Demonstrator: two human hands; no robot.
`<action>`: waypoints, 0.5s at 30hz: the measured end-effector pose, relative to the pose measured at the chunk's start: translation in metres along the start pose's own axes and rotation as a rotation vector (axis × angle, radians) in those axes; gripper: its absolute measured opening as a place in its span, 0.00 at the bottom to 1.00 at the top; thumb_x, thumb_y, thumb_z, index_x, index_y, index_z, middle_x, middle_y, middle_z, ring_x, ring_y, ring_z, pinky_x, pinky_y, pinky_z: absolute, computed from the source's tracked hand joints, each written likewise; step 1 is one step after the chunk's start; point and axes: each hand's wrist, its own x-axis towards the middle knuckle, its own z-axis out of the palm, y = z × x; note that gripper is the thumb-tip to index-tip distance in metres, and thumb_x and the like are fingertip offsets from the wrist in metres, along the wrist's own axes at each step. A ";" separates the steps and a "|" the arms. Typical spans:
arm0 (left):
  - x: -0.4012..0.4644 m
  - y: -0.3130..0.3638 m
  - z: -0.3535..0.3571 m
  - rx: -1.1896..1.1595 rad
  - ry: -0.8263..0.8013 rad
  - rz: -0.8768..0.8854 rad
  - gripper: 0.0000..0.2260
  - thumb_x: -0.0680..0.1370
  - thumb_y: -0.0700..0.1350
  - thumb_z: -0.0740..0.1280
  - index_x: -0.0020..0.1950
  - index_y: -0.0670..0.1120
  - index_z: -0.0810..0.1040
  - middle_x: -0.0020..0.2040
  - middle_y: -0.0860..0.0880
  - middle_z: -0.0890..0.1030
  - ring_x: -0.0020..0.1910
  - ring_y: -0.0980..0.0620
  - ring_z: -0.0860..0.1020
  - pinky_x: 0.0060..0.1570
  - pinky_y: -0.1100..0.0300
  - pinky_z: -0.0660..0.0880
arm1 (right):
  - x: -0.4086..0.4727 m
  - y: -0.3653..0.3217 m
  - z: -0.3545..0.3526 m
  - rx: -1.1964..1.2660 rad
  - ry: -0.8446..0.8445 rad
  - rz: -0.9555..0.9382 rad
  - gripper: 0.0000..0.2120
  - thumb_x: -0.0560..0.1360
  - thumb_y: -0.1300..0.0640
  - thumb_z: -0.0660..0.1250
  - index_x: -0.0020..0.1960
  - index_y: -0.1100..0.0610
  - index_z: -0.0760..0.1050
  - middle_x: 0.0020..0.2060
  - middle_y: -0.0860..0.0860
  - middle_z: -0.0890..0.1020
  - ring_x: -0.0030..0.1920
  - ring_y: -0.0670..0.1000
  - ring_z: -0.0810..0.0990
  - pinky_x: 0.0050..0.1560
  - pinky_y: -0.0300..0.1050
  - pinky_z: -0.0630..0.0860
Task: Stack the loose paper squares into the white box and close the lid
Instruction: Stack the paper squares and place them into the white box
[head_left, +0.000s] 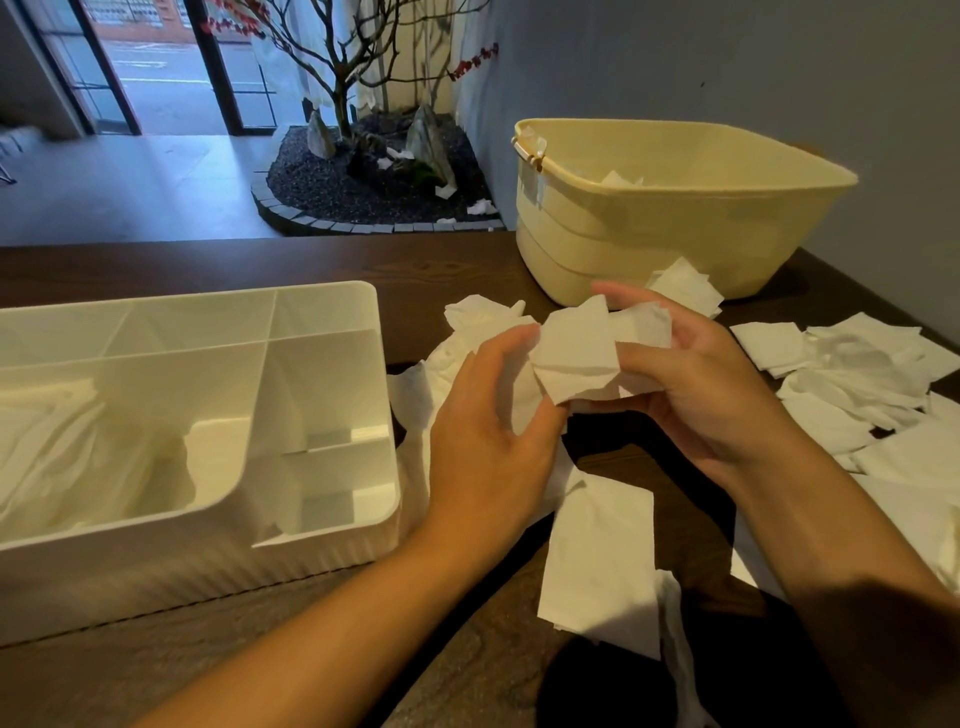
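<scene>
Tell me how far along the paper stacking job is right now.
Early on. Some paper already lies in the white box, at its left end. Both the left hand and right hand hold a bunch of paper squares above the table. Many loose squares remain scattered, and no lid is on the box.

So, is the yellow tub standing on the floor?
No, the yellow tub stands on the dark wooden table, behind both hands.

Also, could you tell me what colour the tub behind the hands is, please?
Pale yellow; the tub shows best in the head view.
</scene>
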 end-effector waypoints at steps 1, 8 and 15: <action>0.001 0.000 0.000 0.005 0.006 0.013 0.12 0.79 0.47 0.71 0.62 0.55 0.77 0.58 0.63 0.78 0.61 0.66 0.74 0.60 0.66 0.75 | -0.001 0.000 0.000 -0.029 0.006 -0.017 0.24 0.68 0.65 0.74 0.60 0.46 0.80 0.55 0.48 0.83 0.51 0.54 0.85 0.40 0.49 0.83; 0.000 0.000 -0.002 0.001 0.069 0.077 0.07 0.81 0.40 0.68 0.56 0.50 0.80 0.54 0.61 0.80 0.58 0.63 0.76 0.55 0.72 0.72 | 0.002 -0.001 0.002 -0.078 -0.014 0.068 0.20 0.77 0.61 0.67 0.61 0.39 0.78 0.60 0.46 0.79 0.59 0.53 0.80 0.56 0.55 0.81; 0.003 -0.004 -0.002 -0.041 0.104 0.042 0.08 0.79 0.41 0.71 0.53 0.51 0.74 0.49 0.57 0.79 0.53 0.58 0.77 0.52 0.70 0.74 | -0.002 -0.002 0.002 -0.067 -0.117 0.032 0.28 0.70 0.70 0.72 0.62 0.44 0.77 0.45 0.44 0.87 0.49 0.49 0.86 0.42 0.43 0.82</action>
